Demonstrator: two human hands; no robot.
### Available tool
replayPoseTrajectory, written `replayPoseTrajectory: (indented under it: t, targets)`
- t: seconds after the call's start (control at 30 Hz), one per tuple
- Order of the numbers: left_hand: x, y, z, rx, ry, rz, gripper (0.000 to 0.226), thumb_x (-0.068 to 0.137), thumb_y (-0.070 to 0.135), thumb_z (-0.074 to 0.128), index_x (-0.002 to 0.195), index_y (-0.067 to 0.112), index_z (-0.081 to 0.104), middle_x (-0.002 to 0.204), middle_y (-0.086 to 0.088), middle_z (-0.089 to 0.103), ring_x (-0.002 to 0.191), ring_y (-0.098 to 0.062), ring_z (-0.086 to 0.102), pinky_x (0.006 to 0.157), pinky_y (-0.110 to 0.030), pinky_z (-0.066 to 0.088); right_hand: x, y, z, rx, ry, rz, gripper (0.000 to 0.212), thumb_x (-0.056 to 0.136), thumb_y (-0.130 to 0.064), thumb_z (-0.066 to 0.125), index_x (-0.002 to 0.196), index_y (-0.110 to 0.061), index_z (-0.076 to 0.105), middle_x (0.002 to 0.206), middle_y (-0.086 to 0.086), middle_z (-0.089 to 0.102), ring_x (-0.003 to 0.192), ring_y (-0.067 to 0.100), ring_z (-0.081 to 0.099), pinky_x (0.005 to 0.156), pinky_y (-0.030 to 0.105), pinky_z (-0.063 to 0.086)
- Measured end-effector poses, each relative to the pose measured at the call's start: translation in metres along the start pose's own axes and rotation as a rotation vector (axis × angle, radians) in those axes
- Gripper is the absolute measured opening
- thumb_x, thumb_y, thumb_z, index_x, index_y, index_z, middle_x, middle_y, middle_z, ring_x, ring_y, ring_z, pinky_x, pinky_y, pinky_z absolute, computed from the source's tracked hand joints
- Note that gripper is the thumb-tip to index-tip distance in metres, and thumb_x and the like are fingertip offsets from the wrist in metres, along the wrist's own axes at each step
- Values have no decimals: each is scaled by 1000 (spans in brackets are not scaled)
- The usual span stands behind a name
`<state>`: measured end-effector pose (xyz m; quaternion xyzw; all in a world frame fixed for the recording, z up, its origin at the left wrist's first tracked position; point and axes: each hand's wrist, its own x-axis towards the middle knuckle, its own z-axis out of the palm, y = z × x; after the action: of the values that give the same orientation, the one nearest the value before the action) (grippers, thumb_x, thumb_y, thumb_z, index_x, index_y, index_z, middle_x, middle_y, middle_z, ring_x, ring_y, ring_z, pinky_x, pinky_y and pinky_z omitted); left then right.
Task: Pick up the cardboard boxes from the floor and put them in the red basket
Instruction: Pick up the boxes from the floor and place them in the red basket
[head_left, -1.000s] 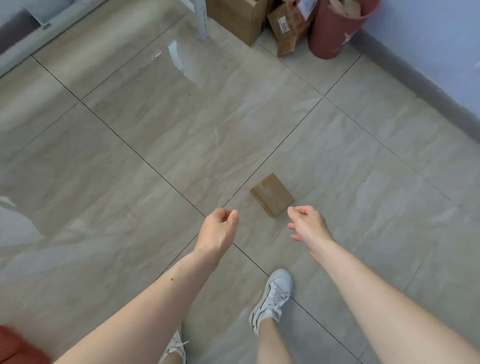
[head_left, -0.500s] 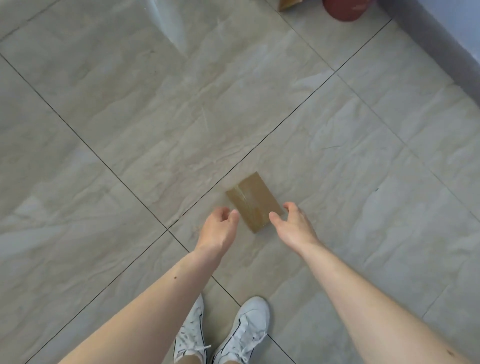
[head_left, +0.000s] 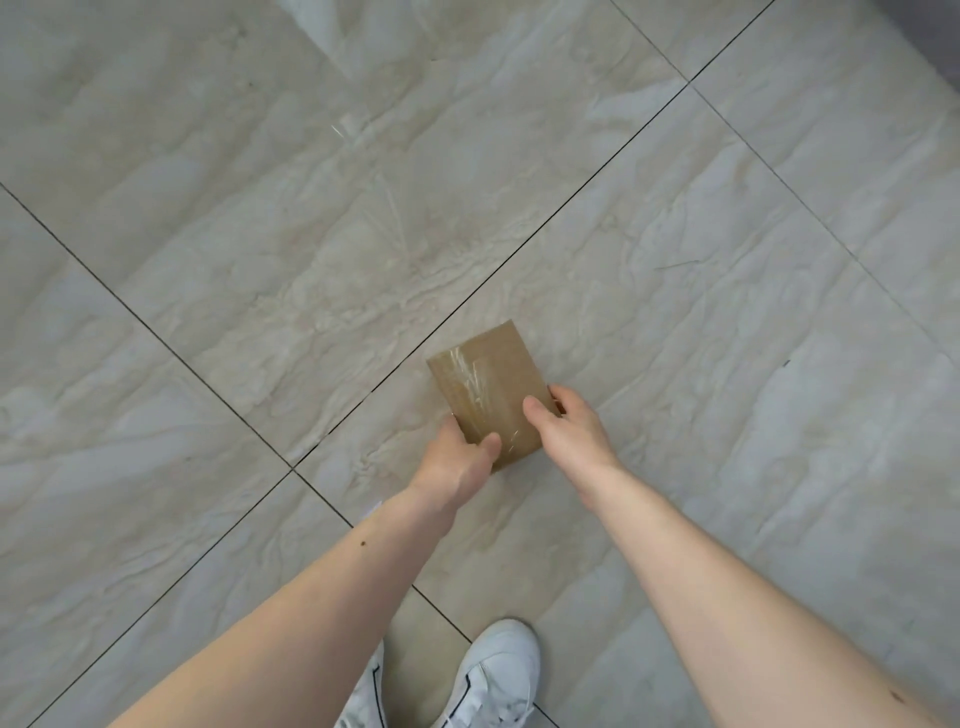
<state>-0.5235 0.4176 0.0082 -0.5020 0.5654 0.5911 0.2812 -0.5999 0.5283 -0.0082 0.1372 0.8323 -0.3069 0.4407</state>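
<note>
1. While the small taped cardboard box (head_left: 485, 392) is lying on the tiled floor (head_left: 260, 260), both hands are closing on it — the left hand (head_left: 460, 457) grasping its near-left corner, the right hand (head_left: 569, 428) its right edge.
2. Lifting is not yet done.
3. No red basket is showing here — carrying and dropping are remaining.

Glossy-taped cardboard box (head_left: 485, 387) on polished stone-look floor tiles (head_left: 260, 208).
</note>
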Motion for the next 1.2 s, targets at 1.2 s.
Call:
replayPoseTrajectory:
  t: [1.2]
  targets:
    - [-378, 57, -191, -418, 589, 373, 60, 85, 39, 69, 132, 20, 37, 119, 6, 50, 105, -14, 51, 86, -28, 39, -397, -218, -15, -168, -64, -367, 68, 94, -56, 47, 147, -14, 35, 147, 11, 31, 131, 30, 46, 109, 39, 38]
